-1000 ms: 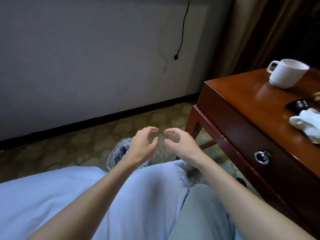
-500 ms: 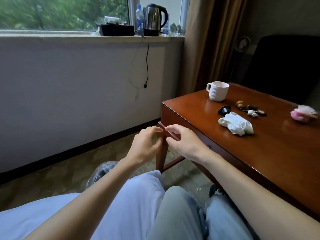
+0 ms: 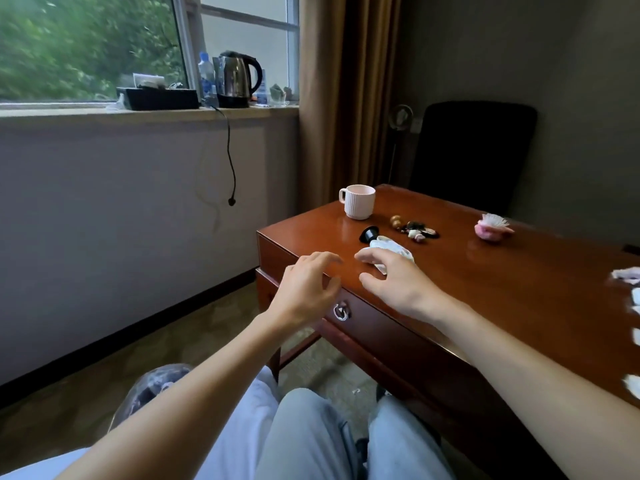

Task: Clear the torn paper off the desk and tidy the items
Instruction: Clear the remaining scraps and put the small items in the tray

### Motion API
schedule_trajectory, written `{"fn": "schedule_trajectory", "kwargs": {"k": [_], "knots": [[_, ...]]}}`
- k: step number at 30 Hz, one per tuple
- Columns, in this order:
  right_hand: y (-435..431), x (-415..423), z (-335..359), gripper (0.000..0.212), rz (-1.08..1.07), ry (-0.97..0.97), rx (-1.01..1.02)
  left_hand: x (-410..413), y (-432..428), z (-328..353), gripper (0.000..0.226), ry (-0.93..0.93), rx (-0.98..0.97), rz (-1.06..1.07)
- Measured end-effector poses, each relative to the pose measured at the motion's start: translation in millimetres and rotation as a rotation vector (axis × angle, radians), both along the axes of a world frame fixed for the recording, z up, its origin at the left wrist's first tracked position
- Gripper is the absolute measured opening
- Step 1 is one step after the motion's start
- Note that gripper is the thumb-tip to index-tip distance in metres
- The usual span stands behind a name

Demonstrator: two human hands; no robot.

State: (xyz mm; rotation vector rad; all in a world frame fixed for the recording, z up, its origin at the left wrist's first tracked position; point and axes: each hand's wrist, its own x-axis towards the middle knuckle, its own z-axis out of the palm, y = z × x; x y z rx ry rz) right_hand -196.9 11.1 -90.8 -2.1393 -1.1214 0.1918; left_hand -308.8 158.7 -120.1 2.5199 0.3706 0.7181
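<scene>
Likely a hotel room or bedroom: a polished wooden desk (image 3: pixel 519 289) with a drawer (image 3: pixel 367 327) stands near a window (image 3: pixel 86 46). A kettle (image 3: pixel 237 79), bottle (image 3: pixel 206 77) and black tray (image 3: pixel 157 98) sit on the sill (image 3: pixel 69 111), beside a heavy brown curtain (image 3: pixel 346 98). There is patterned carpet (image 3: pixel 104 368) underfoot and a dark chair (image 3: pixel 474 150) behind

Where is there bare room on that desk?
The middle of the desk is bare, between crumpled paper, pink puff and the scraps at its right edge. Crowded by the mug: black cap, trinkets.
</scene>
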Motion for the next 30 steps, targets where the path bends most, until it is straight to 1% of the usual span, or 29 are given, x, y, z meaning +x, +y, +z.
{"fn": "schedule_trajectory", "kwargs": {"k": [2,4,8,11,16,25,30], "knots": [[-16.1,7.5,2.5,0.037,-0.026,0.001,0.01,12.0,-8.4,5.6,0.03,0.008,0.036,-0.042],[-31.9,15.3,4.6,0.037,-0.078,-0.037,0.006,24.1,-14.2,10.4,0.032,0.023,0.057,-0.062],[-64.1,32.8,4.9,0.038,-0.154,-0.079,-0.029,49.5,-36.5,18.1,0.035,0.063,0.058,-0.111],[-88.9,42.7,5.4,0.037,-0.204,-0.1,-0.053,65.8,-59.9,22.6,0.033,0.06,0.054,-0.171],[-133.2,59.3,-1.3,0.035,-0.322,-0.083,-0.064,91.6,-101.4,23.7,0.034,0.026,0.056,-0.3],[-202.5,78.2,-9.8,0.034,-0.45,-0.099,-0.102,131.1,-164.3,12.1,0.04,0.09,0.153,-0.494],[-235.2,86.2,-14.1,0.034,-0.523,-0.091,-0.105,147.9,-193.5,4.6,0.039,0.132,0.172,-0.559]]}}
